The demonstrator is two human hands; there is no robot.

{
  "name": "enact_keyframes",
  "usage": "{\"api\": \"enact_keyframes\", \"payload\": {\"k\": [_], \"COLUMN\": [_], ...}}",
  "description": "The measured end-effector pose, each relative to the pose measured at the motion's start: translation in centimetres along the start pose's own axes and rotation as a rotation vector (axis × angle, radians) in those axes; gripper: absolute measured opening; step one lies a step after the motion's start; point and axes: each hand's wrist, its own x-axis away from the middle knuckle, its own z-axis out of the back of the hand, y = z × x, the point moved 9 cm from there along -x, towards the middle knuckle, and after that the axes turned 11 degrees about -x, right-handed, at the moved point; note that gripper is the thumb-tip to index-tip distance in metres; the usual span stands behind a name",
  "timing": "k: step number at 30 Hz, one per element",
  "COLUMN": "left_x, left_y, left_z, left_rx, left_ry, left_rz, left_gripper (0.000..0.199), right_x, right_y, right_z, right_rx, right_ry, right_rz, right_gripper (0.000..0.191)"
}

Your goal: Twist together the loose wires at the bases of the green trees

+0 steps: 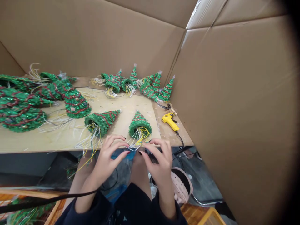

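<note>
A small green artificial Christmas tree [138, 120] with red garland lies on the table, its hollow base facing me. White and yellow wires [138, 139] spill from that base toward the front edge. My left hand [112, 156] is at the left of these wire ends, thumb and fingers apart. Facing it from the right is my right hand [159, 156], its thumb and index finger also spread. Both sets of fingertips are close to the wires; neither hand shows a clear grip. Left of it lies another small tree [103, 122] with loose wires [90, 137].
A yellow glue gun [170, 121] with a black cord rests at the table's right end. Several more small trees [133, 76] stand and lie along the back. Larger trees [76, 101] crowd the left. Cardboard walls [98, 37] enclose the table [61, 142] behind and right.
</note>
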Motion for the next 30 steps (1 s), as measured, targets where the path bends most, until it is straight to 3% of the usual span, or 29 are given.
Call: {"api": "enact_keyframes", "payload": {"k": [8,16,26,30], "left_x": [-0.1,0.7,0.9,0.9], "left_y": [0.6,-0.3,-0.8,-0.9], "left_z": [0.3,1.7,2.1,2.1], "left_rx": [-0.074,-0.113,-0.062,-0.04], "left_ry": [0.098,0.136,0.07,0.088], "left_rz": [-0.008,0.048,0.064,0.069], "left_gripper": [0.008,0.008,0.013,0.011], "right_x": [-1.1,0.5,1.1,1.4], "right_y": [-0.7,0.2,0.0,-0.3], "right_z": [-2.9,-2.1,-2.4,-1.6], "right_rx": [0.107,0.041,0.027,0.022], "right_ry": [-0.156,-0.017,-0.041,0.0], "right_rz": [0.08,0.07,0.046,0.058], "right_gripper": [0.02,0.023,0.024,0.027]}}
